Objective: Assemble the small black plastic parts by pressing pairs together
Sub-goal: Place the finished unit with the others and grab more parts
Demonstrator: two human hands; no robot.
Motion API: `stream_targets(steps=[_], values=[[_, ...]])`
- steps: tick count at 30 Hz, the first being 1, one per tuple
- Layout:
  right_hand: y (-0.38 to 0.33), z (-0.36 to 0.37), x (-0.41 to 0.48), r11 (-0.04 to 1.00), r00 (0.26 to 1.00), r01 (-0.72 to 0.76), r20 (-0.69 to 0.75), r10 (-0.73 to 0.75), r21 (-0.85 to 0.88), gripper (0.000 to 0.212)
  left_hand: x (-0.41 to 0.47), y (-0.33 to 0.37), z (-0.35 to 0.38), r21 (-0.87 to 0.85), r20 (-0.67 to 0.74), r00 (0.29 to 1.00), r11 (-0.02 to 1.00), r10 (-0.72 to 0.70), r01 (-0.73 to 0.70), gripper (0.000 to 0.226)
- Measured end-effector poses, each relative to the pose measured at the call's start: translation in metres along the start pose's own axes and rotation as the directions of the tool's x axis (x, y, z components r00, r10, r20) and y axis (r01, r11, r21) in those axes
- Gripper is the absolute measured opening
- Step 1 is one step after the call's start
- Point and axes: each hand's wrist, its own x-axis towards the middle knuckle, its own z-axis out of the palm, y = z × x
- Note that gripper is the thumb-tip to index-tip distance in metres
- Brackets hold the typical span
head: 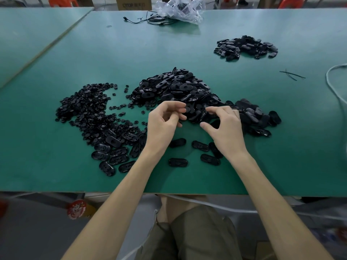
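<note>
Over the green table (262,166), two hands meet at the central heap of black parts (178,87).
Left hand (164,121) and right hand (224,128) curl their fingers at its near edge; whether either pinches a piece, I cannot tell.

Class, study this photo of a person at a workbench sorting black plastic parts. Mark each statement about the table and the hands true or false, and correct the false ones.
1. The green tabletop carries a heap of small round black plastic discs to the left of a larger heap of black oval plastic shells. True.
2. The left hand and right hand rest in the person's lap. False: both are above the table, at the near edge of the oval-shell heap.
3. A smaller separate heap of black plastic parts lies towards the far right of the table. True.
4. The clear plastic bag lies at the table's near edge. False: it lies at the far edge.
</note>
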Motion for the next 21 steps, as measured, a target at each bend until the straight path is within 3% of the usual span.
stream_targets(steps=[3, 6, 8, 10, 13, 17, 21], values=[[-0.001, 0.000, -0.001, 1.000, 1.000, -0.008, -0.011, 0.008, 0.010, 0.041, -0.001, 0.004, -0.001, -0.028, -0.127, 0.990, 0.997, 0.064, -0.068, 0.031], [-0.002, 0.000, -0.001, 0.996, 0.999, -0.027, -0.039, 0.030, 0.088, 0.030, -0.003, 0.007, -0.004, 0.032, -0.333, 0.926, 0.984, 0.176, -0.176, 0.037], [-0.002, 0.000, -0.002, 0.989, 0.997, -0.036, -0.068, 0.046, 0.141, 0.021, -0.001, 0.006, -0.008, 0.189, -0.418, 0.886, 0.973, 0.202, -0.133, 0.044], [-0.003, -0.001, -0.002, 0.983, 0.995, -0.043, -0.085, 0.059, 0.180, 0.016, 0.003, 0.003, -0.011, 0.354, -0.457, 0.878, 0.935, 0.147, 0.028, 0.055], [-0.003, -0.001, -0.002, 0.979, 0.994, -0.048, -0.085, 0.065, 0.196, 0.014, 0.007, -0.003, -0.010, 0.610, -0.408, 0.912, 0.754, 0.036, 0.243, 0.067], [-0.004, -0.002, -0.001, 0.969, 0.991, -0.063, -0.102, 0.089, 0.238, 0.015, 0.008, -0.007, -0.008, 0.788, -0.277, 0.961, 0.566, -0.024, 0.241, 0.066], [0.000, -0.002, 0.001, 0.955, 0.982, -0.085, -0.139, 0.129, 0.285, 0.020, 0.009, -0.010, -0.008, 0.830, -0.264, 0.964, 0.507, -0.014, 0.235, 0.057]])
